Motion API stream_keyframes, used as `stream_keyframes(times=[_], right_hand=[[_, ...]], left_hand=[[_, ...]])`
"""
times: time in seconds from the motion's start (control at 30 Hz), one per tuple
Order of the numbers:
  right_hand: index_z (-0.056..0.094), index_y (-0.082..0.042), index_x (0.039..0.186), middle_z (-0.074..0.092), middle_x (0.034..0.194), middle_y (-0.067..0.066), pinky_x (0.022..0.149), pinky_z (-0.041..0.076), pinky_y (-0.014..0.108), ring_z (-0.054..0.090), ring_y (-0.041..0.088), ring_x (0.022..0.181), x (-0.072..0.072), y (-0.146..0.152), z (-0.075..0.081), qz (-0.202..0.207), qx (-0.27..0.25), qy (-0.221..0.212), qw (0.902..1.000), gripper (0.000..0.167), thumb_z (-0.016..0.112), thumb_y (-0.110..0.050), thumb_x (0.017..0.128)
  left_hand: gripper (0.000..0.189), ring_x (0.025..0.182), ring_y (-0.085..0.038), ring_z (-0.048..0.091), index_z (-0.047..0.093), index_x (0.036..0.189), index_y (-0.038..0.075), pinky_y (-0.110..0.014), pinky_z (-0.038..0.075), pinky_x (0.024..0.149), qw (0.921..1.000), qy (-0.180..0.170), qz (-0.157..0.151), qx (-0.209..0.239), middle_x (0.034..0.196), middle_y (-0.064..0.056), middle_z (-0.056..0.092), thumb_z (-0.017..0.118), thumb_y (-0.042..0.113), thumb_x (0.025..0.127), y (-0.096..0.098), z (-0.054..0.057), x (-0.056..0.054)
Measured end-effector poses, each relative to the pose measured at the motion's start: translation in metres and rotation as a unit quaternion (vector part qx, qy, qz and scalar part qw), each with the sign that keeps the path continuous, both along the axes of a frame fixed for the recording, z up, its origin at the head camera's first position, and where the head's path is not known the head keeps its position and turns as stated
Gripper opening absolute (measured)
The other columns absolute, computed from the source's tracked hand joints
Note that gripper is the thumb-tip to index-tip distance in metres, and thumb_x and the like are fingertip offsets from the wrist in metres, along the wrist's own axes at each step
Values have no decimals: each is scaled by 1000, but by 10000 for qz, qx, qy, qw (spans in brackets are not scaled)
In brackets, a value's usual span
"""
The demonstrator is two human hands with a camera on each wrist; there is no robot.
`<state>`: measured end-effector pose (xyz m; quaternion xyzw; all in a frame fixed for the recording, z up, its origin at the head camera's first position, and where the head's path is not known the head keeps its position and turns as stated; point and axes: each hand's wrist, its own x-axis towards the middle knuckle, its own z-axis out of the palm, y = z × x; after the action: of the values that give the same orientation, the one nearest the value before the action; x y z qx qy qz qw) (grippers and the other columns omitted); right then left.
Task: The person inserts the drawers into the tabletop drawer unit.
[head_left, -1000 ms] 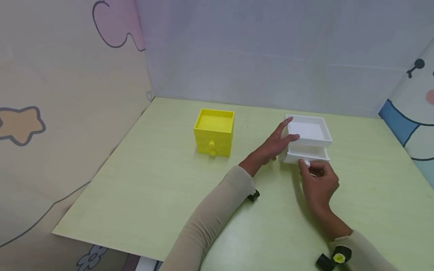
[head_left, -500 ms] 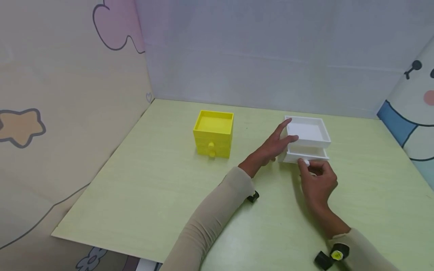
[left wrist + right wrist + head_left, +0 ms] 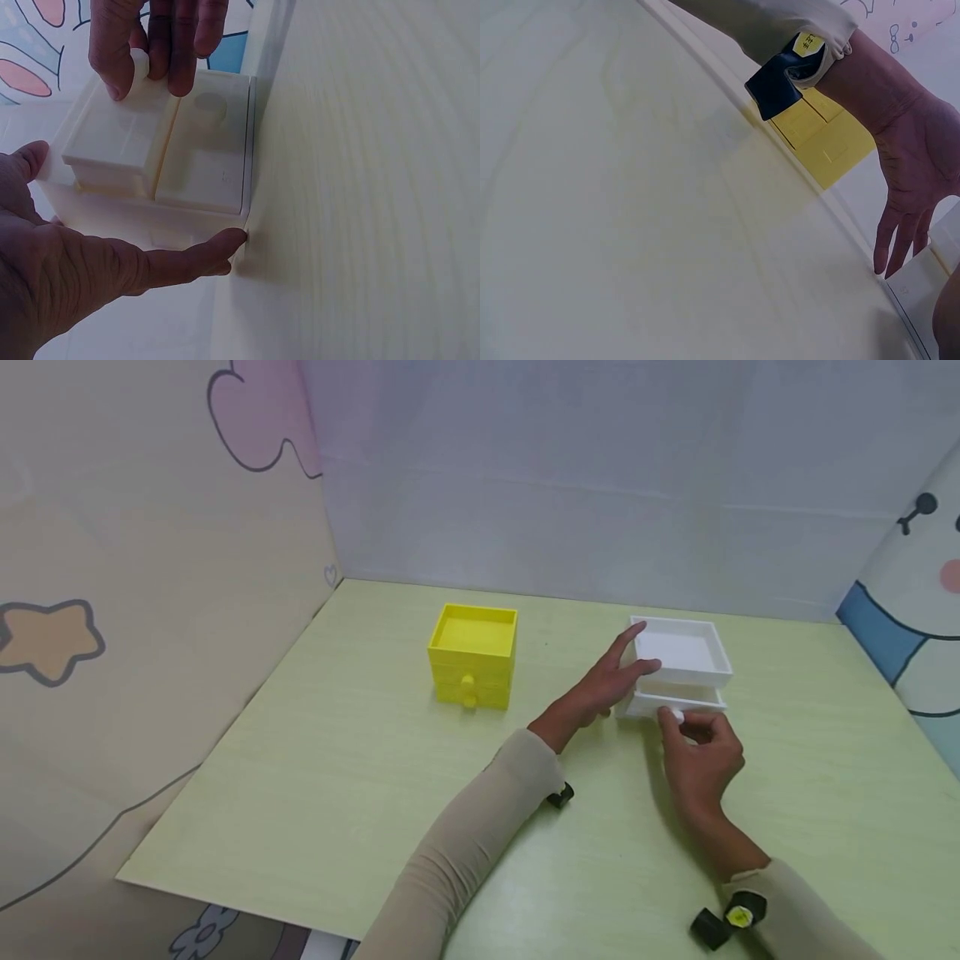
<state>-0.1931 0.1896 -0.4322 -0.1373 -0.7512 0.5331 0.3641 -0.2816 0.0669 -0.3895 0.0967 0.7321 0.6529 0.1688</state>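
Observation:
A small white drawer box [image 3: 682, 647] with a shallow tray top stands at the right of the table. Its upper drawer [image 3: 671, 702] sticks out part way towards me. My right hand [image 3: 701, 768] pinches that drawer's round white knob [image 3: 678, 716] between thumb and fingers. Against the box's left side rests my left hand [image 3: 600, 687], fingers spread and mostly straight, one finger up at the top rim. In the left wrist view, the lower drawer [image 3: 202, 165] sits flush in the box, its own knob [image 3: 208, 110] untouched. Only a sliver of the right hand [image 3: 949, 315] shows in the right wrist view.
A yellow drawer box [image 3: 474, 631], its drawers pushed in, stands left of the white one on the pale table [image 3: 315, 760]. A plain curtain [image 3: 570, 485] hangs behind the table, and a printed wall cloth [image 3: 150, 543] runs along the left.
The upper drawer has slid slightly inward, and my right hand has moved a little away from me with its knob. My left hand stays in place on the white box.

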Motion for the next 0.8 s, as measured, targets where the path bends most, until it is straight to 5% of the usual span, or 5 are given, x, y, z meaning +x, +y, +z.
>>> stream_keyframes(times=[0.8], right_hand=[[64,3,84,59,69,-23,56,47,9,61,-9,63,-8,-2,0,-160,-15,-49,9999,25,80,-16,81]], left_hand=[[61,128,-27,46,30,145,62,-74,41,88,10000,33,17,-2,155,13,34,61,50,94,1,-1,-1]])
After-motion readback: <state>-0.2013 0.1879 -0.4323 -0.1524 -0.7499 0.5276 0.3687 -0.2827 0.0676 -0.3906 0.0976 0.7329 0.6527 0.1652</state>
